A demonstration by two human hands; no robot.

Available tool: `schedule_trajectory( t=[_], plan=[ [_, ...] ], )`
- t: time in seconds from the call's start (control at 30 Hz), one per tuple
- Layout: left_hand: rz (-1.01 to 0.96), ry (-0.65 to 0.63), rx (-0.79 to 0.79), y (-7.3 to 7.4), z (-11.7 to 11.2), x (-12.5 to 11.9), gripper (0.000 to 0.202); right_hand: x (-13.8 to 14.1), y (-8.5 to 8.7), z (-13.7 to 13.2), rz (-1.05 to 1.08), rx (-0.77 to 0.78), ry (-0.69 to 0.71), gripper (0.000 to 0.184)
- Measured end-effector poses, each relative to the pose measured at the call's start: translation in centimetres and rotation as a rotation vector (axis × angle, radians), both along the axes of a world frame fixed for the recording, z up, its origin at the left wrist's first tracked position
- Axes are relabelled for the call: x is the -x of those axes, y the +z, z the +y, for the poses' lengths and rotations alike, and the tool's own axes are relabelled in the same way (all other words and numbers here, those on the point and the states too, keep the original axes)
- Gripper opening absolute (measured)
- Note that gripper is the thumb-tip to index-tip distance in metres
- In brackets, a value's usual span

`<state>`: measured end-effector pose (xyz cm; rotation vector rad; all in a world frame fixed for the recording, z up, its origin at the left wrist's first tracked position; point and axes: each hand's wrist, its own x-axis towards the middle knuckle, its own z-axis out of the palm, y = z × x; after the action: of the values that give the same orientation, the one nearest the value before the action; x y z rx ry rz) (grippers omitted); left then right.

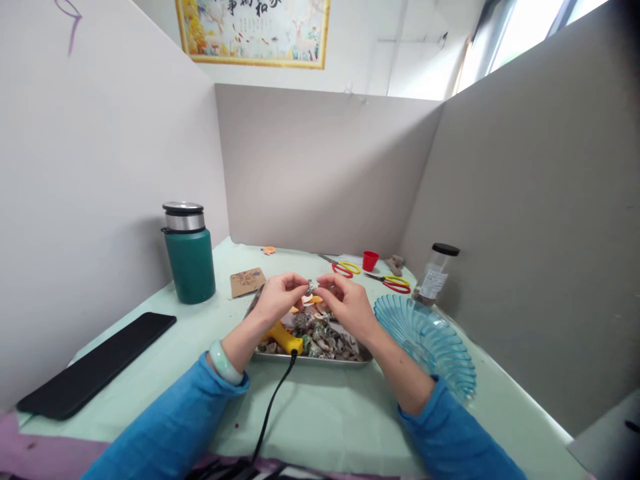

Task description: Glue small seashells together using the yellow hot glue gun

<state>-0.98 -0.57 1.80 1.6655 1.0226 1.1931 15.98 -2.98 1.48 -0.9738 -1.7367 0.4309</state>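
My left hand [278, 297] and my right hand [346, 301] meet above a metal tray [320, 359], both pinching one small grey shell-like piece [311, 287] between their fingertips. The tray holds a heap of small shells and stones [320, 337]. A yellow glue gun [283, 338] lies in the tray's left part, below my left wrist, and its black cord [270, 407] runs toward me. I wear blue sleeves and a pale green bangle [223, 362] on the left wrist.
A green flask [189, 257] stands at the left, with a black flat pad [95, 365] nearer me. A blue ribbed dish [430, 340] sits right of the tray. Behind are two pairs of scissors [346, 268] [395, 283], a red cup [370, 261], a jar [436, 273] and a brown card [247, 281]. Grey partitions enclose the desk.
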Motion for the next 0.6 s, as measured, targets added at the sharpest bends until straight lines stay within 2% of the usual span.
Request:
schedule_trajectory(
  t=[0.1,0.27,0.4,0.6],
  plan=[
    [0.121,0.054,-0.139,-0.4,0.0,-0.2,0.018,0.1,-0.2,0.1,0.014,0.0,-0.006,0.015],
    [0.224,0.097,-0.315,-0.6,-0.4,-0.1,0.018,0.1,-0.6,0.2,0.177,0.156,0.065,0.018],
    [0.274,0.123,-0.399,-0.4,-0.7,-0.1,0.017,0.0,-0.5,0.1,0.213,0.246,0.121,0.022],
    [0.333,0.176,-0.54,-0.3,-1.0,-0.4,0.014,-0.1,-0.5,0.2,0.251,0.286,0.192,0.025]
  ],
)
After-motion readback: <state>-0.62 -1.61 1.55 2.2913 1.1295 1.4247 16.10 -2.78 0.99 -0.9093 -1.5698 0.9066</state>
